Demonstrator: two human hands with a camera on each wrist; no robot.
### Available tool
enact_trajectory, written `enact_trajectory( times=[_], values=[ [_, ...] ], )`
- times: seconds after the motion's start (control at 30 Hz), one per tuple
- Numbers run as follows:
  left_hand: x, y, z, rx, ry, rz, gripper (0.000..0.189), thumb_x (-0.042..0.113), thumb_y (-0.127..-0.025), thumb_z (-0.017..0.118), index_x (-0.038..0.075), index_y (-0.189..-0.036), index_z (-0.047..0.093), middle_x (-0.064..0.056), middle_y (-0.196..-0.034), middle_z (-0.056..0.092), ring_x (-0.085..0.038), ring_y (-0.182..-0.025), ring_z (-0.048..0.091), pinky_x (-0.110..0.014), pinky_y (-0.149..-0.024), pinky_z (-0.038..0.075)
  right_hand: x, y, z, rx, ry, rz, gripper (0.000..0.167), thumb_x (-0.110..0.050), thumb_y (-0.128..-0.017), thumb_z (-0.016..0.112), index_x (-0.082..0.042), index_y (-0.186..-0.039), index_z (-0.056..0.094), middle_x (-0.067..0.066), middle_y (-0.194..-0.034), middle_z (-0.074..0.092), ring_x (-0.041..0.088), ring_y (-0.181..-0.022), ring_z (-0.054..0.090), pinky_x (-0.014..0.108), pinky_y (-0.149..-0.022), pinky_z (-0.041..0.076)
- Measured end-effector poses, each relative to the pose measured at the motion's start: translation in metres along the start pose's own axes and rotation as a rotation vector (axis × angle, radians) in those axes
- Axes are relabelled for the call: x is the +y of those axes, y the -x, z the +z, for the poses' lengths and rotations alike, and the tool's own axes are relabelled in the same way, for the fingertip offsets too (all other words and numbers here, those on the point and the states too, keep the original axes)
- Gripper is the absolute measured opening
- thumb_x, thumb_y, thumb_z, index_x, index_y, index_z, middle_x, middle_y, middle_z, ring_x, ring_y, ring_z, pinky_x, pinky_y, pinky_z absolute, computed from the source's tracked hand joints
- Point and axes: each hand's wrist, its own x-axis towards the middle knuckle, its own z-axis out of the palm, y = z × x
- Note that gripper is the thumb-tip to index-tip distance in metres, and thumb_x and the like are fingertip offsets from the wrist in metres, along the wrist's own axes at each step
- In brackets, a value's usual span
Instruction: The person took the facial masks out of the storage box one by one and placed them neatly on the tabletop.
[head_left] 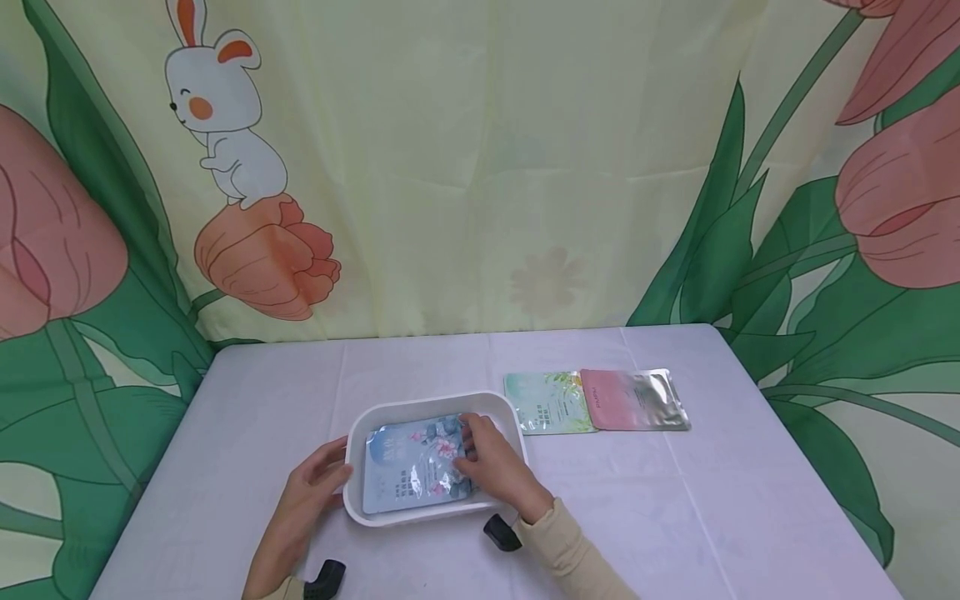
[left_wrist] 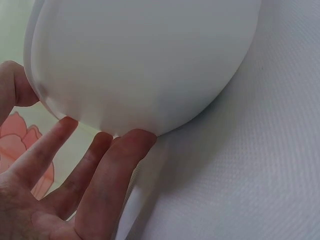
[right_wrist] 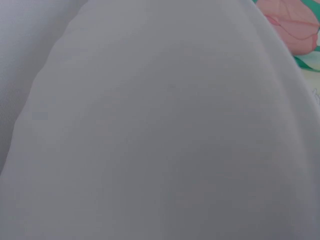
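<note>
In the head view a white plastic tray [head_left: 435,518] rests on the table, with a blue, flower-printed sheet mask packet [head_left: 412,467] lying inside it. My right hand [head_left: 495,462] reaches over the tray's right side and pinches the packet's right edge, thumb in front and fingers behind. At the tray's left end is my left hand [head_left: 311,483]. Its fairly straight fingertips [left_wrist: 142,137] touch the outer wall of the tray in the left wrist view. The tray's white wall [right_wrist: 165,125] fills most of the right wrist view, and the right hand is out of sight there.
Just right of the tray, a green packet [head_left: 547,404] and a pink-and-silver packet [head_left: 633,400] lie side by side, their edges overlapping. A white cloth covers the table [head_left: 600,517]. Behind it hangs a curtain [head_left: 465,167] printed with tulips and a rabbit.
</note>
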Motion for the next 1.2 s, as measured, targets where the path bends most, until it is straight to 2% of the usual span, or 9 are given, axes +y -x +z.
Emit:
enact_trajectory(
  times=[0.1, 0.3, 0.57, 0.73, 0.93, 1.2],
  values=[
    [-0.0002, 0.0001, 0.0002, 0.001, -0.004, -0.001, 0.057, 0.029, -0.096, 0.066, 0.018, -0.148, 0.044, -0.012, -0.149, 0.047, -0.028, -0.129, 0.053, -0.028, -0.082, 0.057, 0.0009, -0.0006, 0.0002, 0.0, -0.02, 0.003, 0.059, 0.001, -0.086, 0.072, 0.01, -0.137, 0.042, 0.017, -0.114, 0.054, 0.024, -0.096, 0.059, 0.035, -0.082, 0.057],
    [0.0002, 0.0003, 0.0006, 0.004, -0.008, -0.007, 0.058, 0.03, -0.095, 0.066, 0.018, -0.148, 0.044, -0.012, -0.149, 0.047, -0.027, -0.128, 0.054, -0.027, -0.082, 0.057, 0.0004, 0.0001, -0.0012, -0.007, -0.026, 0.018, 0.056, 0.0, -0.086, 0.073, 0.011, -0.133, 0.046, 0.014, -0.11, 0.054, 0.019, -0.092, 0.059, 0.031, -0.079, 0.056],
    [0.0008, -0.0001, 0.0001, 0.003, -0.002, -0.01, 0.058, 0.029, -0.095, 0.066, 0.018, -0.147, 0.045, -0.011, -0.149, 0.047, -0.024, -0.126, 0.056, -0.028, -0.082, 0.057, 0.001, -0.002, -0.0024, -0.018, -0.022, -0.04, 0.052, 0.0, -0.085, 0.073, 0.008, -0.132, 0.052, 0.015, -0.105, 0.057, 0.016, -0.085, 0.061, 0.024, -0.073, 0.055],
    [0.0013, 0.0003, -0.0002, 0.002, -0.002, -0.01, 0.058, 0.029, -0.095, 0.066, 0.018, -0.148, 0.044, -0.011, -0.149, 0.047, -0.022, -0.125, 0.056, -0.027, -0.083, 0.057, 0.0006, -0.0034, -0.0015, -0.061, -0.032, -0.016, 0.052, -0.004, -0.086, 0.072, 0.0, -0.135, 0.054, 0.015, -0.11, 0.064, 0.016, -0.085, 0.063, 0.027, -0.071, 0.056],
    [0.0022, 0.0005, 0.0, 0.007, -0.009, -0.013, 0.057, 0.029, -0.095, 0.066, 0.018, -0.147, 0.045, -0.011, -0.148, 0.048, -0.022, -0.124, 0.057, -0.028, -0.082, 0.057, -0.0003, -0.0032, -0.001, -0.108, -0.046, 0.003, 0.056, -0.003, -0.087, 0.072, -0.004, -0.139, 0.05, 0.015, -0.115, 0.065, 0.02, -0.092, 0.065, 0.034, -0.079, 0.058],
    [0.0034, 0.0009, 0.0006, 0.013, -0.012, -0.017, 0.055, 0.028, -0.095, 0.066, 0.019, -0.146, 0.047, -0.01, -0.147, 0.049, -0.021, -0.123, 0.058, -0.028, -0.082, 0.057, -0.0011, -0.0027, -0.0018, -0.098, -0.021, -0.028, 0.058, 0.002, -0.086, 0.07, -0.004, -0.139, 0.048, 0.016, -0.115, 0.065, 0.013, -0.083, 0.063, 0.026, -0.072, 0.055]
  ],
)
